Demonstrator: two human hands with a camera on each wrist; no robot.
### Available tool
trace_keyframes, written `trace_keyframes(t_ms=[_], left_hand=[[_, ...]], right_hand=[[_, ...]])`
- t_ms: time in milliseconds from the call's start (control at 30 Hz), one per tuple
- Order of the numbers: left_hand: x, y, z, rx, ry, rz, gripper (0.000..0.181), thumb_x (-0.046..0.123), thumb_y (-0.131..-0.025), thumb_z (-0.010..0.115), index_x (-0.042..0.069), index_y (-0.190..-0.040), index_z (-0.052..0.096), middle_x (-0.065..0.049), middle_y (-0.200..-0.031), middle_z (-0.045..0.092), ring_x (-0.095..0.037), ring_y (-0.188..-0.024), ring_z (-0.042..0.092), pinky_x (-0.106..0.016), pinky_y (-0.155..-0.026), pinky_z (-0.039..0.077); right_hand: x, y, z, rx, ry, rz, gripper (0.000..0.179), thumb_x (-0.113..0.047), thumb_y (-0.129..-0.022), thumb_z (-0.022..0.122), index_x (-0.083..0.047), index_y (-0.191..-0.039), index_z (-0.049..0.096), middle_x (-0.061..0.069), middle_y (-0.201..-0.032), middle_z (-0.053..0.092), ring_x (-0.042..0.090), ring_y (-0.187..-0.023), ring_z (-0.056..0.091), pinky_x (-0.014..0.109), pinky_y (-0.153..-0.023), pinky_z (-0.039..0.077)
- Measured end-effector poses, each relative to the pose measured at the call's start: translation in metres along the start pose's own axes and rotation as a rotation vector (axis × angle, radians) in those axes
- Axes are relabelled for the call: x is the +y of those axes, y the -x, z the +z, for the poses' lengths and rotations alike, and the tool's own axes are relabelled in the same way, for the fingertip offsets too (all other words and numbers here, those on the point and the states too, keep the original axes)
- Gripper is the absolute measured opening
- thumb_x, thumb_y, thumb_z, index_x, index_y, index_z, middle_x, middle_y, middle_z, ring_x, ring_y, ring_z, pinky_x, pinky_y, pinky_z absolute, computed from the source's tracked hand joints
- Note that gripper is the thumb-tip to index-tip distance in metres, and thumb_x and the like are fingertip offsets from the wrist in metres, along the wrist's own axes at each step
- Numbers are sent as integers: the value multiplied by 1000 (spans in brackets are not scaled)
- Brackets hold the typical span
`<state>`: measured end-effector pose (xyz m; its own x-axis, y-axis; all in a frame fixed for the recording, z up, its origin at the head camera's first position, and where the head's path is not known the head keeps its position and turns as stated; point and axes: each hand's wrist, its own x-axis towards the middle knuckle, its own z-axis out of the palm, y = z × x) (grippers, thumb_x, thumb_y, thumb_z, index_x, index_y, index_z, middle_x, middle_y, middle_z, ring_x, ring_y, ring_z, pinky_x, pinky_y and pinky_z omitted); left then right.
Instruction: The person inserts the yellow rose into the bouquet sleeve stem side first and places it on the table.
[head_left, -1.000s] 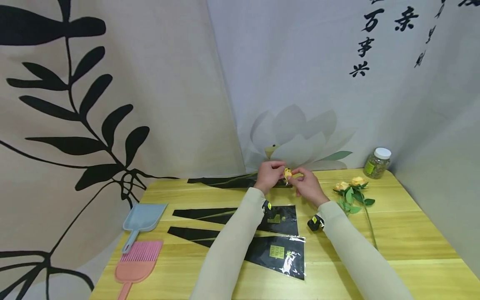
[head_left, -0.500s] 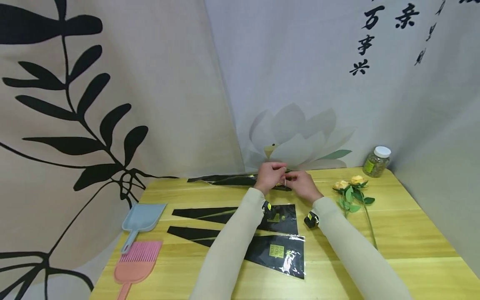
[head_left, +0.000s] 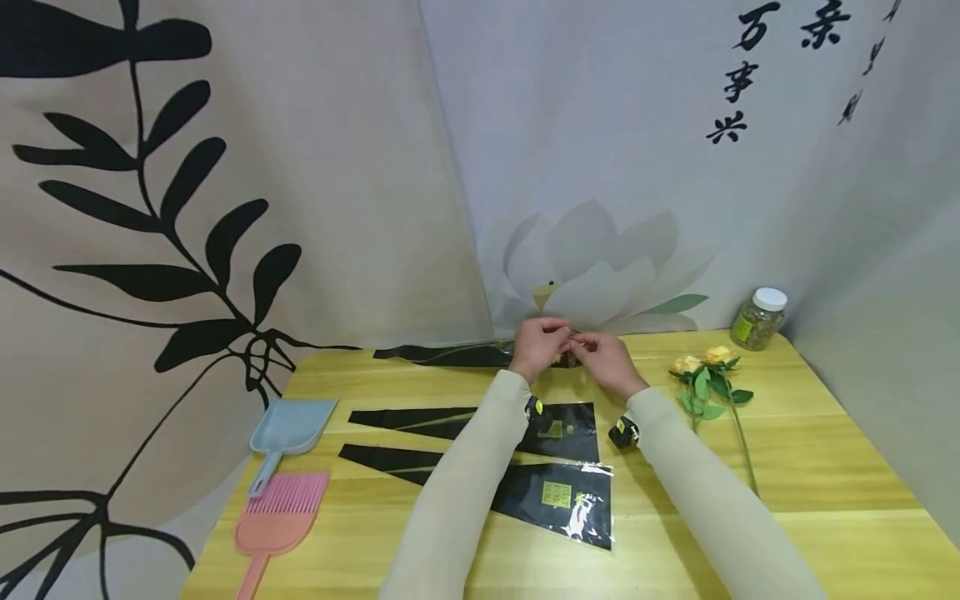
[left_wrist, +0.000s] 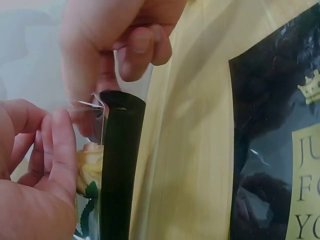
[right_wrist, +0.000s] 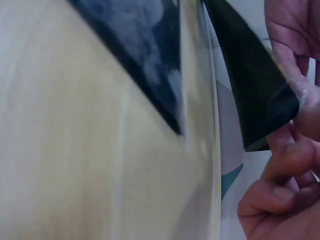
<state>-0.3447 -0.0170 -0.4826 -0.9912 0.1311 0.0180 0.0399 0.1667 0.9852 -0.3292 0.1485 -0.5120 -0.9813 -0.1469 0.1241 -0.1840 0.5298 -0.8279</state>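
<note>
At the back of the table, both hands meet at the mouth of a black flower sleeve (head_left: pixel 457 356) with a clear side. A yellow rose (left_wrist: pixel 90 167) sits inside it, its head seen through the clear film in the left wrist view. My left hand (head_left: pixel 538 348) pinches the clear film at the mouth. My right hand (head_left: pixel 609 364) pinches the edge of the mouth close beside it, seen at the top of the left wrist view. The right wrist view shows the black side of the sleeve, the fingers hiding part of its edge.
Two more black sleeves, a middle one (head_left: pixel 573 429) and a front one (head_left: pixel 555 504), lie flat under the left forearm. Yellow roses (head_left: pixel 703 383) lie at right, near a lidded jar (head_left: pixel 759 319). A blue dustpan (head_left: pixel 292 427) and a pink brush (head_left: pixel 277 525) lie at left.
The yellow rose, held up between both hands one second ago, is now down inside the sleeve. My right hand has moved left to the sleeve's mouth; the left hand stays nearly in place.
</note>
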Motion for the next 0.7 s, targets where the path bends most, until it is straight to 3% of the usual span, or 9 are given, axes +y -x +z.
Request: trace_keyframes(t_ms=[167, 433, 567, 700], left_hand=[[3, -1, 5, 27, 28, -15, 28, 10, -101, 69, 0, -126, 76, -11, -106, 79, -18, -85, 78, -29, -76, 66], [1, 2, 25, 56, 18, -58, 18, 10, -99, 73, 7, -115, 82, -4, -95, 79, -16, -78, 76, -31, -73, 66], [-1, 2, 28, 55, 24, -56, 15, 11, -99, 74, 11, -111, 83, -3, -95, 79, -20, -81, 78, -33, -74, 67], [-2, 1, 20, 34, 71, -21, 18, 14, -101, 73, 7, -116, 81, -9, -100, 78, -23, -86, 78, -36, -81, 67]], right_hand=[[-5, 0, -7, 58, -38, 29, 36, -37, -111, 57, -10, -109, 80, 10, -98, 80, 27, -93, 71, 36, -81, 52], [6, 4, -15, 68, -6, 49, 34, -33, -111, 56, -7, -109, 78, 10, -100, 79, 22, -90, 66, 34, -79, 49], [11, 6, -17, 69, -21, 69, 34, -33, -110, 57, -6, -109, 78, 13, -102, 79, 21, -78, 63, 32, -70, 50], [12, 6, -19, 59, -65, 97, 37, -37, -110, 57, -6, -113, 77, 16, -104, 78, 18, -64, 59, 30, -55, 50]])
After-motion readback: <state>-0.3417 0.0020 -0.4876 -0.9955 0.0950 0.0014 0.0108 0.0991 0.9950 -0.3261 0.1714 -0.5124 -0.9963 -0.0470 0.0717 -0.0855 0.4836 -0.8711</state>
